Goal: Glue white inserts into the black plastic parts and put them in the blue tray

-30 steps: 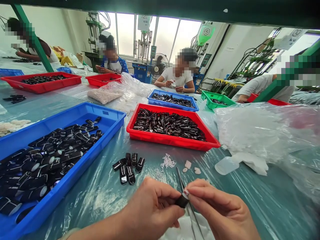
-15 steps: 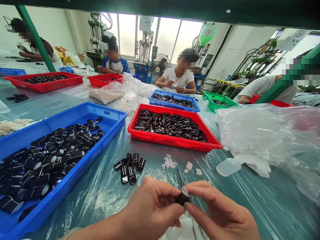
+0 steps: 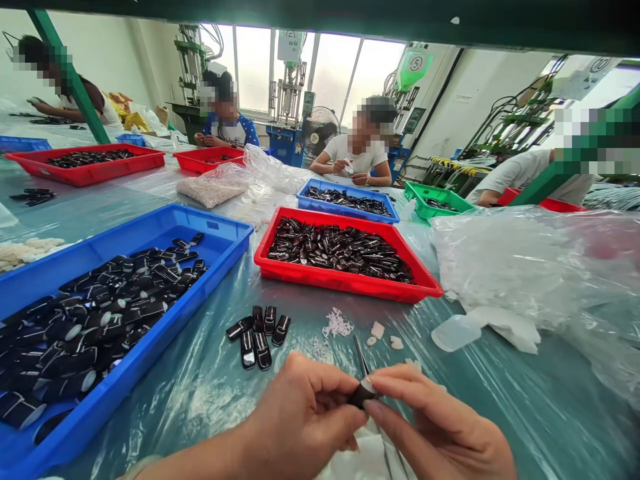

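Both my hands meet at the bottom of the head view, pinching one small black part (image 3: 361, 395) between them. My left hand (image 3: 300, 420) grips it with thumb and curled fingers. My right hand (image 3: 440, 427) pinches its other end between thumb and forefinger. Metal tweezers (image 3: 361, 357) lie on the table just beyond my fingers, partly hidden under my right hand. Several loose black parts (image 3: 257, 333) lie in a small cluster ahead of my left hand. White scraps (image 3: 338, 325) and small white pieces (image 3: 380, 333) lie ahead of my fingers.
A blue tray (image 3: 165, 327) of black parts stands at the left, a red tray (image 3: 345, 283) of them straight ahead. Plastic bags (image 3: 525, 267) and a small clear bottle (image 3: 453, 333) lie at the right. More trays and several seated people are across the film-covered table.
My hands have stayed together on the black part, turning it slightly; my right fingers shifted a little on it. Nothing else on the table moved.
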